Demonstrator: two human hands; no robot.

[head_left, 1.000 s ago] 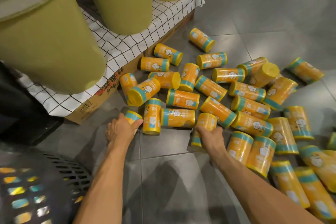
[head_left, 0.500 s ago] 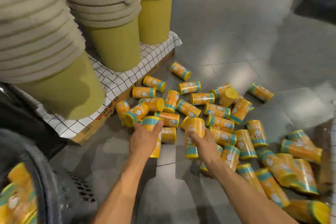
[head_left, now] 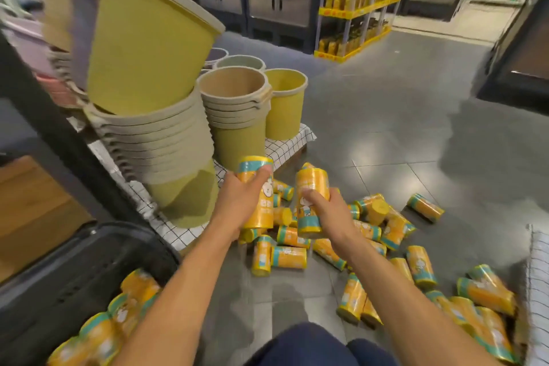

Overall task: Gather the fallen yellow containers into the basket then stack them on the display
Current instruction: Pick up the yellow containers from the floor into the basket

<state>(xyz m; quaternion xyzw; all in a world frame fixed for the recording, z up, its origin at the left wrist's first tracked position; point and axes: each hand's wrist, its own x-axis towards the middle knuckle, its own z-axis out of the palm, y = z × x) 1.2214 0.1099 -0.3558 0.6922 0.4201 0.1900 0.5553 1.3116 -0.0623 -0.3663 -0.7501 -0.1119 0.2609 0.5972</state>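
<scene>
A yellow container (head_left: 258, 191) is being gripped in the left hand (head_left: 237, 206), and a second container (head_left: 310, 187) in the right hand (head_left: 325, 212). Either risks being dropped short if swung hastily toward the basket (head_left: 77, 273).

Each hand grips one yellow container above the floor: the left hand (head_left: 241, 205) and the right hand (head_left: 328, 214). More fallen containers (head_left: 289, 257) lie scattered on the grey floor (head_left: 386, 134). The black basket (head_left: 74, 270) at the lower left holds several.

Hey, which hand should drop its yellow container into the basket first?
Probably the left. The left hand, gripping one container, sits nearer the black basket; the right hand, holding a second container, would have to cross over.
</scene>
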